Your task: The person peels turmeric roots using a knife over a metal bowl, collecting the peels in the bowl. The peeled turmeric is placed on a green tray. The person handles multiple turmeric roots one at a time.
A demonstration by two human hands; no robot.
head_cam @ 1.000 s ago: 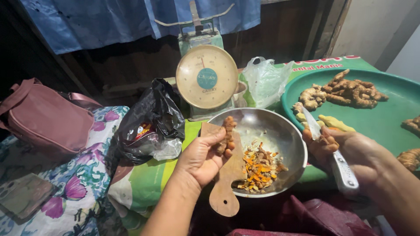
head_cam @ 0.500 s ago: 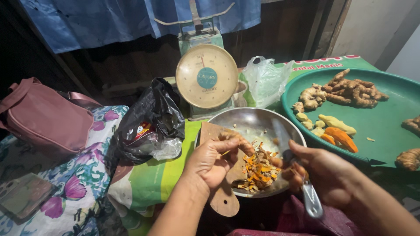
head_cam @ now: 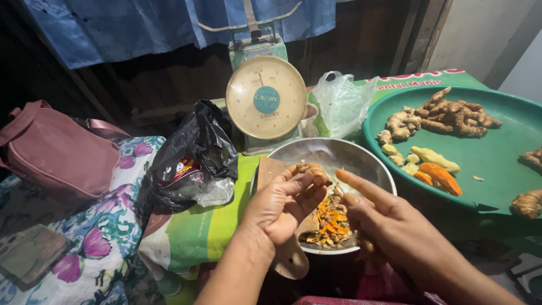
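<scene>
Head view, looking down on a cluttered bench. Left hand [head_cam: 282, 206] over one wooden cutting board [head_cam: 291, 257], grip closed on one knobbly turmeric root [head_cam: 312, 172], pinched between thumb and fingertips just above the rim of one steel bowl [head_cam: 339, 155]. Right hand [head_cam: 384, 223] beside it, index finger stretched toward the root, grip released on top and holding nothing visible; lower fingers curled out of sight, so cannot tell there. One heap of orange and yellow chopped pieces [head_cam: 330, 223] lying in the bowl beneath both hands, too many to count.

To the right, one round green tray [head_cam: 508, 164]. On it: one pile of unpeeled roots [head_cam: 446, 116] at the far side, number unclear; about six peeled pieces [head_cam: 432, 164] near the rim, pale yellow and orange; two more roots [head_cam: 528, 203] at the frame's edge.

Behind the bowl, one dial scale [head_cam: 265, 99], pale green body. One clear plastic bag [head_cam: 341, 104] just beside it; one black plastic bag [head_cam: 195, 158] on the other side. At far left, one pink handbag [head_cam: 56, 155] on a floral cloth [head_cam: 84, 248], with one dark flat case [head_cam: 28, 254] lying nearer.
</scene>
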